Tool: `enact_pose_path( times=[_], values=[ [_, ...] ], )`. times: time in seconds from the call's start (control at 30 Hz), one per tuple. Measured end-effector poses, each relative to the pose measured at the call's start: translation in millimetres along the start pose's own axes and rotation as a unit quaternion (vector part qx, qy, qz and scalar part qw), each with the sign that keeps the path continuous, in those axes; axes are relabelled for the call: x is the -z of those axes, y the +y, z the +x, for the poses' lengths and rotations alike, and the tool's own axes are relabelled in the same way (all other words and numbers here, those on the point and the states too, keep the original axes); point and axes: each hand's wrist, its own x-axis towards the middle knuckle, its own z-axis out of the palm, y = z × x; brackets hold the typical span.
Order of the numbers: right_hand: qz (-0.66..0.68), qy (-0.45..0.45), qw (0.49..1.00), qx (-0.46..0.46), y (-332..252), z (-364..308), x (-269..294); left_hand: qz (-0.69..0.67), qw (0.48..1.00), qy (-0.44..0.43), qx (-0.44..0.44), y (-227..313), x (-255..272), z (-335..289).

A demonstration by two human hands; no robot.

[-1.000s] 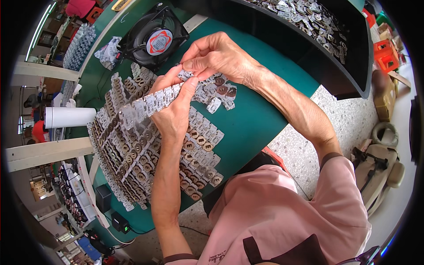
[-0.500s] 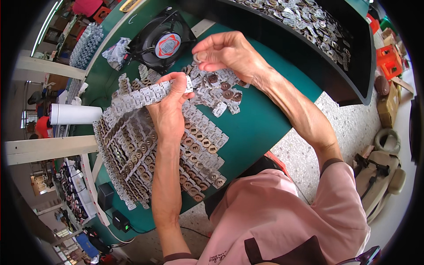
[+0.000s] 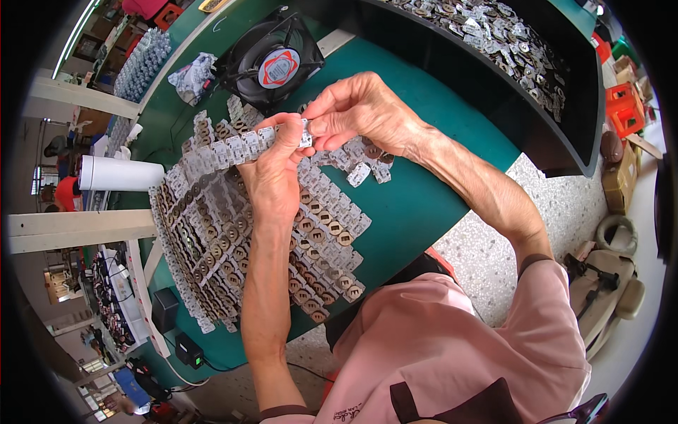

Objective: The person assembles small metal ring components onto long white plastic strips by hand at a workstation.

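My left hand (image 3: pixel 274 180) is closed around the near end of a long strip of small silvery metal plates (image 3: pixel 229 150), set side by side in a row. The strip stretches away to the left over the table. My right hand (image 3: pixel 371 116) meets it at that end, thumb and fingers pinched on a small metal plate (image 3: pixel 306 133) partly hidden by the fingertips. Below and left of my hands lie many rows of similar plates (image 3: pixel 325 226) with round brownish centres. A loose pile of such plates (image 3: pixel 359 173) is partly covered by my right hand.
A black fan (image 3: pixel 247 60) stands beyond my hands, a crumpled plastic bag (image 3: pixel 192 79) beside it. At the far right a large black bin (image 3: pixel 558 152) holds many loose plates. A white cylinder (image 3: pixel 120 174) and a wooden post (image 3: pixel 85 232) border the green table (image 3: pixel 413 201) at left.
My right hand has moved down and left from above the loose pile to the end of the strip, bringing its fingertips against my left hand. The left hand keeps its hold.
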Motion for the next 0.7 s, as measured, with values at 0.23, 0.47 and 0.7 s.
enact_pose_path(
  times=[0.23, 0.47, 0.7],
  values=[
    [0.003, 0.01, 1.0, -0.006, 2.7, -0.2, -2.1, 0.048, 0.998, 0.027, -0.016, -2.2, -1.4, -0.2],
    [-0.024, 0.022, 0.999, -0.005, -6.9, 1.3, 7.8, -0.037, 0.999, 0.031, 0.026, 5.8, -1.9, 1.0],
    [0.005, 0.015, 1.0, -0.01, -0.8, 5.2, 9.2, -0.031, 0.997, 0.023, 0.069, 4.7, 3.8, 0.0]
  ],
)
